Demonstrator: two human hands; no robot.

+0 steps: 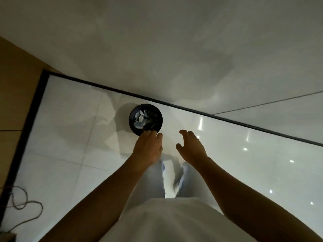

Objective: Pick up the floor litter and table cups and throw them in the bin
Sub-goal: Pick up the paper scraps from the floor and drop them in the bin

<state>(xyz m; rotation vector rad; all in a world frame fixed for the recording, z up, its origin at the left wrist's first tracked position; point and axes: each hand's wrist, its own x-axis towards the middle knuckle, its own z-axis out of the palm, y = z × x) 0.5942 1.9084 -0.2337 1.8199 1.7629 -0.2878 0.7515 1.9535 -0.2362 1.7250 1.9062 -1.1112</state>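
Note:
A round black bin (132, 117) stands on the white tiled floor against the wall, seen from above. Crumpled pale paper litter (141, 119) lies inside it. My left hand (147, 147) hovers over the bin's near rim, fingers bent downward, with nothing visible in it. My right hand (190, 146) hangs to the right of the bin, fingers loosely spread and empty. No cups are in view.
A black skirting line (227, 119) runs along the foot of the wall behind the bin. A brown wooden panel (15, 95) stands at the left. A grey cable (28, 205) loops on the floor at bottom left. My legs (167, 180) are below the hands.

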